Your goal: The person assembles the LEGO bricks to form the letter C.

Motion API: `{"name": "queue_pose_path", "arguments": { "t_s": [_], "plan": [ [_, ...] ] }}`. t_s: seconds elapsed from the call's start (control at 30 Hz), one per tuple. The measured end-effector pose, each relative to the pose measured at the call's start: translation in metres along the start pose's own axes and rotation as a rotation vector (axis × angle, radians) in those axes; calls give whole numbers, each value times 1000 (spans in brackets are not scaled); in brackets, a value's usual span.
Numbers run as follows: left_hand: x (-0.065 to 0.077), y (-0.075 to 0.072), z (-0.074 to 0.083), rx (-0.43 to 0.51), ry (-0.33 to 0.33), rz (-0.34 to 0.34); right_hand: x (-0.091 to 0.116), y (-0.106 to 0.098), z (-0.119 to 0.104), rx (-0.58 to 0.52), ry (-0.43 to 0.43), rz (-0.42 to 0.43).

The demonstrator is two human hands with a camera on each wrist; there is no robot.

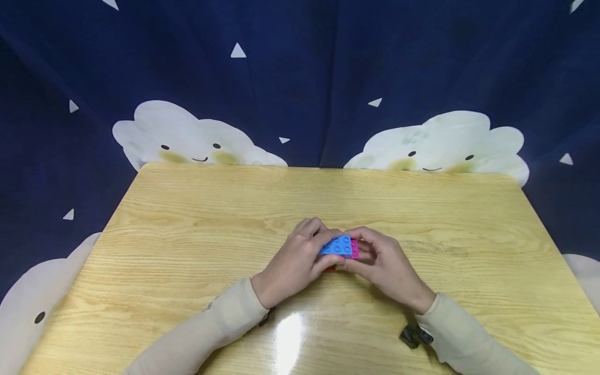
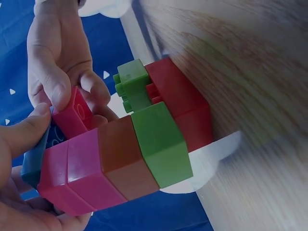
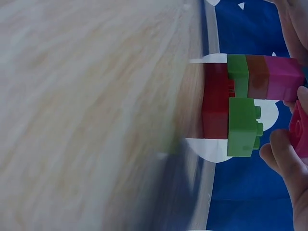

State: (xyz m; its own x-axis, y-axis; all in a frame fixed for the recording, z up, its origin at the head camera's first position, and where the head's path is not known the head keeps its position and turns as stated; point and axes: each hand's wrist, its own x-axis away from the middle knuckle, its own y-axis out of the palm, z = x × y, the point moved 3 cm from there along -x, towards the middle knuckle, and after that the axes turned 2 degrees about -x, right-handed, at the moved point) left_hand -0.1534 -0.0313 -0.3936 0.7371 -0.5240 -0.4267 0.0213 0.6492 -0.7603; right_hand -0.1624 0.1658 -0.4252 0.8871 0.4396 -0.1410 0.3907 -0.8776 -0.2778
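A column of toy building bricks stands on a red brick (image 2: 180, 96) at the table: a green brick (image 2: 161, 144), a brown brick (image 2: 122, 156), pink bricks (image 2: 84, 166) and a blue brick (image 1: 338, 246) on top. My left hand (image 1: 297, 255) grips the top of this column, thumb and fingers on either side of the blue brick. With thumb and fingers, my right hand (image 1: 389, 263) pinches a separate bright pink brick (image 2: 72, 113) beneath the blue brick's overhanging end. A second green brick (image 2: 134, 79) sits on the red one, below the pinched brick.
The wooden table (image 1: 197, 219) reaches back to a dark blue curtain (image 1: 300, 78) printed with white clouds and triangles. A black wrist device (image 1: 414, 336) hangs at the right sleeve.
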Motion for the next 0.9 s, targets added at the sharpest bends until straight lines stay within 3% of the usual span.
{"name": "queue_pose_path", "arguments": {
  "t_s": [0.53, 0.9],
  "plan": [
    [1, 2, 1, -11, 10, 24, 0, -2, 1, 18, -27, 19],
    [0, 2, 1, -5, -7, 12, 0, -4, 2, 99, -29, 30]
  ]
}}
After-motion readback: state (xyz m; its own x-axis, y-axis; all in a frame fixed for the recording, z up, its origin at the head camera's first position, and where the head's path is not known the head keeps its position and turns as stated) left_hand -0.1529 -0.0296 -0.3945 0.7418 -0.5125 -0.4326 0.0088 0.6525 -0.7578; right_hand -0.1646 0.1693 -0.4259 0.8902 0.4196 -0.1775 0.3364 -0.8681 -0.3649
